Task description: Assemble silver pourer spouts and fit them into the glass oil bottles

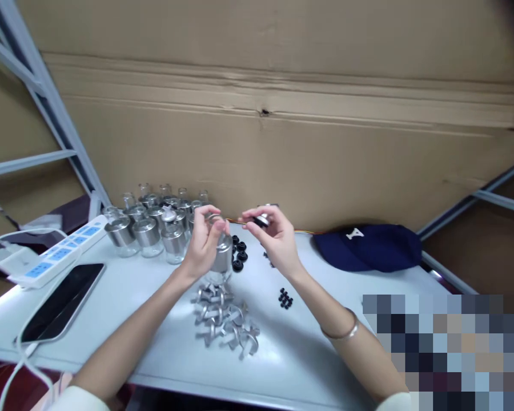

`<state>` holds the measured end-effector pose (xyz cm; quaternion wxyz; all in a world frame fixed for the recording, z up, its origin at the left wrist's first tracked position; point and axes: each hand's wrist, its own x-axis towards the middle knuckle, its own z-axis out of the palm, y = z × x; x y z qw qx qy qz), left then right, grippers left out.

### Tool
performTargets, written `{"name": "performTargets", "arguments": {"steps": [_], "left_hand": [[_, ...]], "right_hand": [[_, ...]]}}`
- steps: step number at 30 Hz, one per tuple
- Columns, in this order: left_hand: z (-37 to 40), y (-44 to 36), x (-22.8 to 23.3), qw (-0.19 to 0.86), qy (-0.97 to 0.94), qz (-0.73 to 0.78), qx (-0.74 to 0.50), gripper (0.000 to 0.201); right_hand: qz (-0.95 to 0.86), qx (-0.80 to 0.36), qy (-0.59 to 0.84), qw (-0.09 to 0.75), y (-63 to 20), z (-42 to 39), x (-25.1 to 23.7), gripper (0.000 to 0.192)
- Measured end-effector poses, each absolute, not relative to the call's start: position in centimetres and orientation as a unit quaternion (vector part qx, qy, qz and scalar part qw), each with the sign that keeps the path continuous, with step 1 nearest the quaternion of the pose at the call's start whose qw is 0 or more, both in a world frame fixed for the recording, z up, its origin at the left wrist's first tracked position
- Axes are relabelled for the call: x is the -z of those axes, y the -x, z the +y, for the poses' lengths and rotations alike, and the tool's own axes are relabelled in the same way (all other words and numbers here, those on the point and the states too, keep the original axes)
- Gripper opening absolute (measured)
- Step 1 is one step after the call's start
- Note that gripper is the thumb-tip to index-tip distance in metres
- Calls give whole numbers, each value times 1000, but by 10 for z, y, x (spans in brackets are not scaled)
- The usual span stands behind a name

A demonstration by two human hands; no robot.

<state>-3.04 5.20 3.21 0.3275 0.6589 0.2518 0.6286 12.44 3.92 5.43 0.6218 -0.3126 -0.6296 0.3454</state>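
Note:
My left hand [202, 242] grips a small glass bottle with a silver collar [223, 255], held just above the white table [111, 297]. My right hand [274, 234] pinches a small silver and black cap [262, 220] level with the bottle's top, a little to its right. Below the bottle lies a pile of silver metal parts [225, 322]. Several black rubber rings [239, 255] lie between my hands, and a smaller cluster of black bits [285, 298] sits further right.
Several more silver-collared glass bottles [152, 225] stand at the back left against a cardboard wall. A white power strip [57, 254] and a black phone [62, 301] with a cable lie at the left. A navy cap [368, 246] rests at the right.

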Motion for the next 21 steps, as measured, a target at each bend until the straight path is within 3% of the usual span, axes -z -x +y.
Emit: {"name": "performTargets", "arguments": {"steps": [4,9,18,21], "left_hand": [[34,-5,-39,483,-704,154,-497,38],[21,-26,-38,523,-761,138,-359,31],[26,-33,-20,539,-746,134,-368,27],[29,-34,-13,570,-719,139,-372,29]], "right_hand": [[-652,-273,309,636,-152,10,-81,27],[-719,-169,340,582,-184,-2,-87,21],[-811,-222,379,386,-201,-13,-107,14],[-809,-238,392,368,-211,-17,-111,19]]}}
